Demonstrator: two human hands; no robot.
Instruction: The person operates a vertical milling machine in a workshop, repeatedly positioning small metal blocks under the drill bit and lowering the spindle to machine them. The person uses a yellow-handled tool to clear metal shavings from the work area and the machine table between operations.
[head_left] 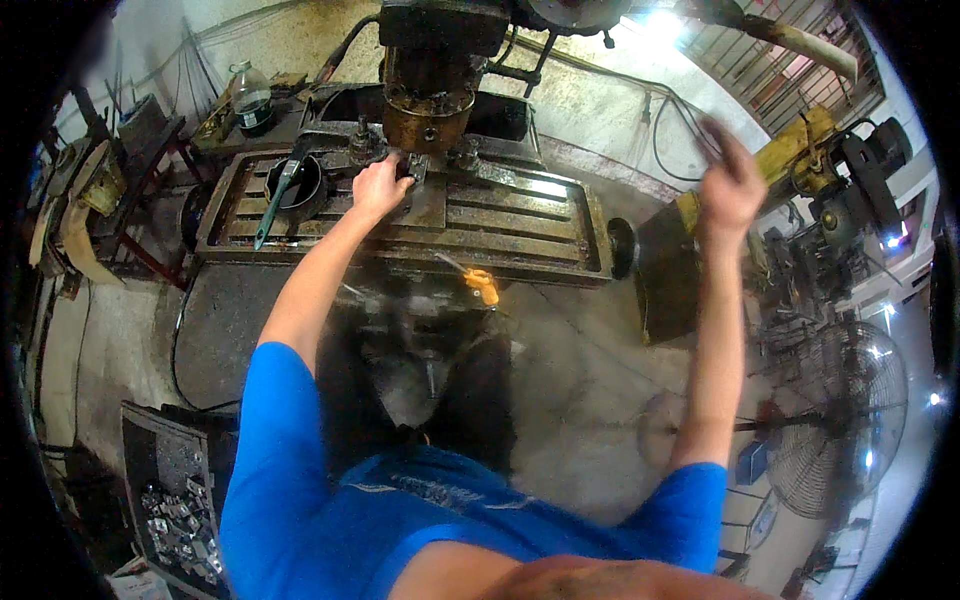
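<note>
My left hand (378, 190) reaches in under the spindle head (428, 120) of a milling machine. Its fingers are closed at a small dark metal part (416, 170) just below the spindle; what they grip is mostly hidden. Beneath lies the slotted machine table (520, 218). Left of that hand, a green-handled brush (275, 205) leans in a dark round pot (312, 192) on the table. My right hand (732, 190) is raised in the air at the right, beyond the table's end and near a yellow machine arm. Motion smears its fingers, and I see nothing held.
A yellow-handled tool (481, 286) sits at the table's front edge. A handwheel (622, 248) projects at its right end. A standing fan (835, 420) is at the right. A bin (180, 490) with metal pieces stands lower left; a clear bottle (251, 100) stands behind, left.
</note>
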